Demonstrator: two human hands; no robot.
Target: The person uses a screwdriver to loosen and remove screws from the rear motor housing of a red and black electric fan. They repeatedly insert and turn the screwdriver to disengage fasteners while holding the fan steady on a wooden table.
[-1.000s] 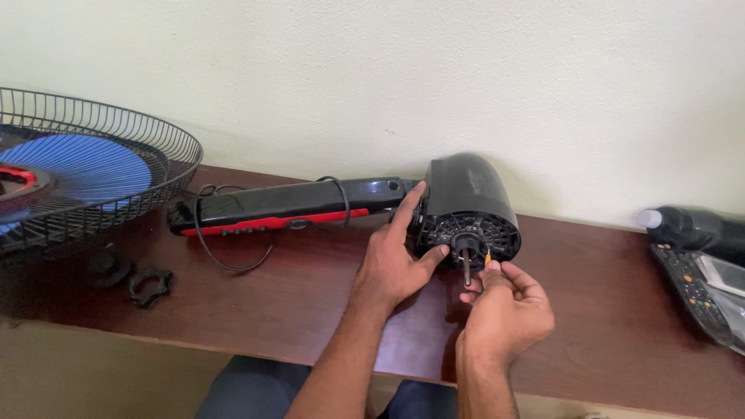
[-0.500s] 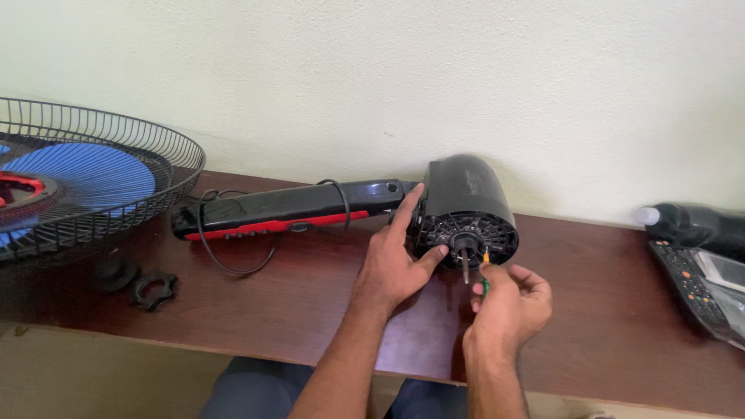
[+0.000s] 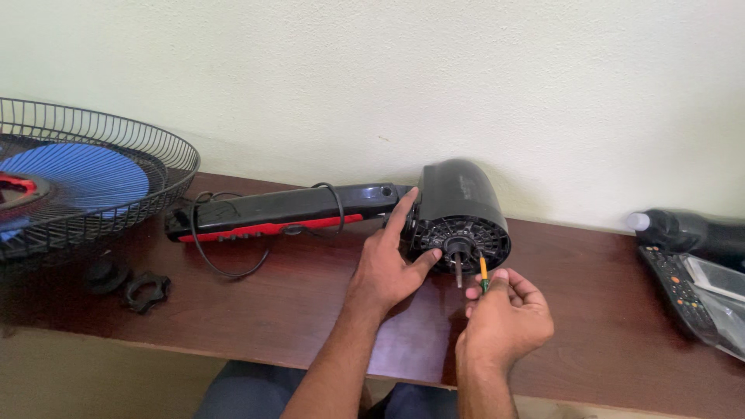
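**A:** What are your hands doing right now?

**B:** My left hand (image 3: pixel 388 268) is bracing the black fan motor housing (image 3: pixel 459 213), which is lying on its side on the dark wooden table (image 3: pixel 295 310), close to the wall. My fingers are lying along the housing's left edge and my thumb is pressing against its round vented face, beside the metal shaft (image 3: pixel 457 268) that is sticking out toward me. So that hand is spread open against the housing, not wrapped around it.

**A:** And the other hand?

**B:** My right hand (image 3: pixel 504 322) is sitting just below the housing with its fingers closed around a small screwdriver (image 3: pixel 483 271). Its yellow and green shank is pointing up at the vented face, just right of the shaft. I cannot tell whether the tip is touching.

**A:** What is lying around the motor?

**B:** The fan's black and red stand neck (image 3: pixel 283 211) is stretching left from the housing, with a black cable (image 3: pixel 225 264) looping over and under it. Farther left, a wire fan guard (image 3: pixel 132 174) is holding the blue fan blade (image 3: pixel 85 174). Two black plastic nuts (image 3: pixel 128 283) are resting on the table just in front of the guard. At the far right, a remote control (image 3: pixel 675 283) is lying beside a dark object with a white cap (image 3: pixel 683 231).
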